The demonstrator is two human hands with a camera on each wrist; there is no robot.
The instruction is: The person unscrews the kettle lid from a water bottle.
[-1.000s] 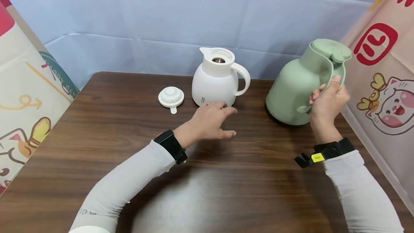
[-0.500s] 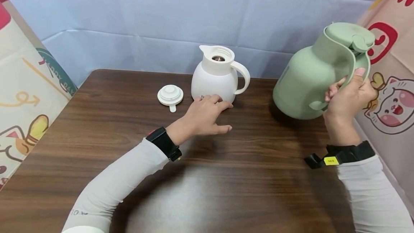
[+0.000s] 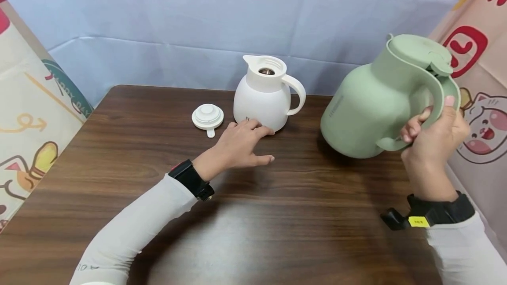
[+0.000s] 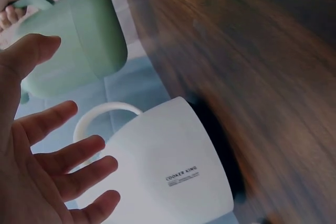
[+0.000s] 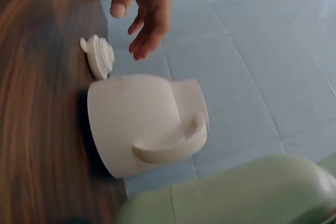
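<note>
My right hand [image 3: 435,144] grips the handle of a large pale green thermos jug [image 3: 364,104], held tilted at the right, its base raised over the table in the left wrist view [image 4: 79,45]. Its lid is on top. Left of it a smaller white thermos jug [image 3: 261,100] stands upright with an uncovered mouth and its handle to the right. My left hand [image 3: 241,144] hovers in front of the white jug, fingers spread and holding nothing. In the left wrist view, those fingertips [image 4: 94,145] overlap the jug's side. A round white lid [image 3: 207,117] with a small tab lies left of the white jug.
The dark wood-grain table [image 3: 277,228] runs up to a pale blue cloth backdrop [image 3: 178,12]. Printed cartoon panels stand at both sides, the right panel [image 3: 481,96] close behind my right hand.
The green jug has risen off the table, gone right, then swung slightly back left, tilting further. My left hand has drifted a little left. The white jug and lid stay put.
</note>
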